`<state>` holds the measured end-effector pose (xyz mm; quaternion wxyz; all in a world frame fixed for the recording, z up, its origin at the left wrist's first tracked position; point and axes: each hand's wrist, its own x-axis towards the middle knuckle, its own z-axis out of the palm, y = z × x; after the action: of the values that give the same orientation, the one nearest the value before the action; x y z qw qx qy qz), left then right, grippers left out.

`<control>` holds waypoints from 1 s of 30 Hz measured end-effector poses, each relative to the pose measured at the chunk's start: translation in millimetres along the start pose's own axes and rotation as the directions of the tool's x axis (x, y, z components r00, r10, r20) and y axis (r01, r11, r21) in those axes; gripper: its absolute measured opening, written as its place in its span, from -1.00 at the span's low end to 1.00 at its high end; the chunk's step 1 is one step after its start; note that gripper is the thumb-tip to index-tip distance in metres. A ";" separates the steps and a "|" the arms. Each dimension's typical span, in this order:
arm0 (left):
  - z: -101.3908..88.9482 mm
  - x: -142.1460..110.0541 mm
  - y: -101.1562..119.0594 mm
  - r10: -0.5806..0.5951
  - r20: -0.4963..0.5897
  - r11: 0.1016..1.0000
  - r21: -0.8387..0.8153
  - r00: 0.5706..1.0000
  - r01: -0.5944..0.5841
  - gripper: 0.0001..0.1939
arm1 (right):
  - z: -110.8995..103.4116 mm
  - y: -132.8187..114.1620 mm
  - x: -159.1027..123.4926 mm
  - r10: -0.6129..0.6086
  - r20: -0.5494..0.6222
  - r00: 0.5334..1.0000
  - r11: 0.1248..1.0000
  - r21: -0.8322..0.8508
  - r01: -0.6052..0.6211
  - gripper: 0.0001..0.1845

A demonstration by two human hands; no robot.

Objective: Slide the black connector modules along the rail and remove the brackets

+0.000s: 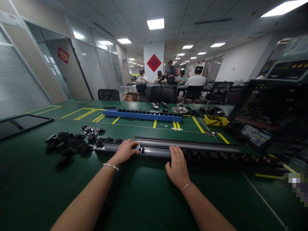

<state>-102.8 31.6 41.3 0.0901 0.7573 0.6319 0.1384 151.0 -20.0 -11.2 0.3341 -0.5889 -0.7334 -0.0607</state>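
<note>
A long black metal rail [154, 153], channel-shaped like a power strip housing, lies crosswise in front of me. My left hand [127, 150] pinches a small black-and-white socket module [139, 148] at the rail's left half, thumb and fingers closed on it. Over the rail's middle rests my right hand [178, 165], its fingers stretched out and touching the metal, with nothing visible in its grasp. Dark socket modules [216, 156] fill the rail to the right of that hand. A second bare rail piece [204, 146] lies just behind.
Loose black modules [72, 142] are heaped at the left. Farther back are a blue rail [141, 114], a metal bowl [179, 109] and a yellow box [212, 120]. An open computer case [262, 112] stands at right, a dark flat panel [21, 124] at left. Several people sit beyond.
</note>
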 end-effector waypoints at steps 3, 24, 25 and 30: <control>-3.3 -0.9 -4.4 -0.023 0.036 0.999 0.033 0.999 0.022 -0.60 | 0.1 0.6 0.2 -0.001 0.002 1.000 1.000 -0.003 0.001 -0.36; -7.7 -12.1 -30.6 -0.148 -0.011 0.989 0.029 0.989 0.148 -0.63 | 1.2 1.8 -0.7 -0.013 -0.013 1.000 1.000 0.005 0.013 -0.33; -7.7 -12.5 -33.6 -0.151 -0.017 0.988 0.023 0.988 0.151 -0.62 | 1.2 1.8 -0.7 -0.012 -0.013 1.000 1.000 0.005 0.012 -0.33; -7.9 -14.8 -49.2 -0.190 -0.047 0.981 0.018 0.981 0.191 -0.61 | 1.0 2.2 -0.5 -0.013 -0.003 1.000 1.000 -0.012 0.013 -0.36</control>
<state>-153.7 25.9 32.0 0.0802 0.6910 0.7048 0.1393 152.6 -19.2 -12.9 0.3311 -0.5860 -0.7364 -0.0681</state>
